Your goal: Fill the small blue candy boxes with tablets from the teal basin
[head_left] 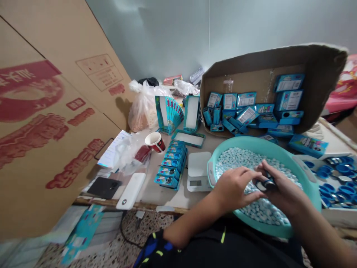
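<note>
Over a turquoise basin point(316, 193) of pale blue-white candies point(267, 214), my two hands meet around small round tins point(269, 185) with blue rims and silvery faces. My right hand point(288, 191) is closed around them from the right. From the other side, my left hand point(234, 188) has its thumb and forefinger curled about the nearest tin. Fingers hide part of the tins, so I cannot tell how many there are or whether candies are inside.
A white scale point(199, 167) adjoins the basin, with upright blue boxes point(170, 167) to its left. Behind stands a carton point(251, 74) of blue boxes. Blue tins fill a white tray point(334, 213) at right. A paper cup point(155, 142) and power bank point(131, 191) are leftward.
</note>
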Available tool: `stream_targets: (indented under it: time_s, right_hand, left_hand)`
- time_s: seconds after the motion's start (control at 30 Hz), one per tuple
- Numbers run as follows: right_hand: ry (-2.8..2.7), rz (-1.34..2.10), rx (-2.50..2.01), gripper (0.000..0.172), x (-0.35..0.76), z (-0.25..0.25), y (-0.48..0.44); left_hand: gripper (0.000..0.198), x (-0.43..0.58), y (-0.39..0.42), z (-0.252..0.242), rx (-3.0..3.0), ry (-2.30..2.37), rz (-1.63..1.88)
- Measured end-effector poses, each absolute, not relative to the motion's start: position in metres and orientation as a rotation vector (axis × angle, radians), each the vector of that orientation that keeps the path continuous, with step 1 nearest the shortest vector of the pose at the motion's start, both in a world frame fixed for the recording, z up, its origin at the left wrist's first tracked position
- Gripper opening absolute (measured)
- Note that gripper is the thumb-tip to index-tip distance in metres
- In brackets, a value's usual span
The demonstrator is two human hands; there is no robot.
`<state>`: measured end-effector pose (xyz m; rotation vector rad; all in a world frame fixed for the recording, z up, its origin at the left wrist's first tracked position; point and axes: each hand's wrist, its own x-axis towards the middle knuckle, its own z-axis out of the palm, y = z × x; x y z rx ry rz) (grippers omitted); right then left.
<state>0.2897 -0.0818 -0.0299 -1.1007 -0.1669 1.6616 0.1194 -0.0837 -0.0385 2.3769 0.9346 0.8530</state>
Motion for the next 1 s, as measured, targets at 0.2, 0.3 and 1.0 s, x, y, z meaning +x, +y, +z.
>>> stream_targets:
  time_s: [0.2,0.3,1.0]
  right_hand:
    - [-0.118,1.683,-1.045,0.025,0.283,-0.028,-0.083]
    - [-0.093,1.732,-0.975,0.028,0.283,-0.033,-0.081]
    - [0.277,1.567,-0.850,0.031,0.296,-0.011,-0.076]
  left_hand:
    - [0.033,0.124,-0.087,-0.061,2.417,0.922,0.983]
    - [0.023,0.120,-0.091,-0.064,2.576,0.923,1.003]
    - [0.018,0.006,-0.101,-0.004,1.753,1.860,0.929]
